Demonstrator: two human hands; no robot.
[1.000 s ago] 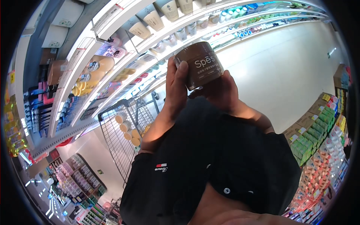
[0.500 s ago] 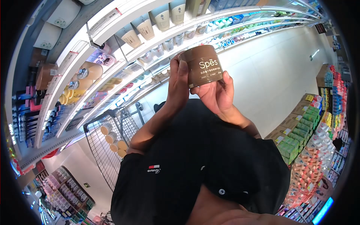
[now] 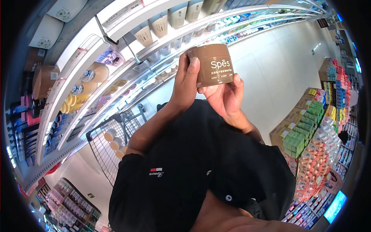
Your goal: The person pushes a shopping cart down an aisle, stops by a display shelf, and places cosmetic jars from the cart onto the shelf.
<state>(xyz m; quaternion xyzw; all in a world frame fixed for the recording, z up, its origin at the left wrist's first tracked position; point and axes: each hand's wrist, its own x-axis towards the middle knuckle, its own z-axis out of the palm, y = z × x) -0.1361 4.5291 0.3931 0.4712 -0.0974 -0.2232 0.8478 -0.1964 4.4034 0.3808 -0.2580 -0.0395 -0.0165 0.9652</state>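
Observation:
A brown jar (image 3: 212,71) with a matching lid and white "Spēs" lettering is held up in front of my chest, its label facing me. My left hand (image 3: 186,79) is wrapped around its left side, with the thumb pressed on the front. At the lower right, my right hand (image 3: 227,96) grips the base, thumb against the edge and palm beneath. The far sides of the jar and some fingers behind it are hidden.
Lit store shelves (image 3: 73,73) with tubes, jars and bottles run along my left. Below them stands a wire shopping cart (image 3: 102,154) holding several pale round-lidded containers (image 3: 111,134). Stacked green packs (image 3: 295,143) and boxes line the aisle floor (image 3: 266,73) on the right.
Within the view, the jar and both hands have shifted slightly up and to the right. The surroundings have shifted a little too. Both hands keep hold of the jar.

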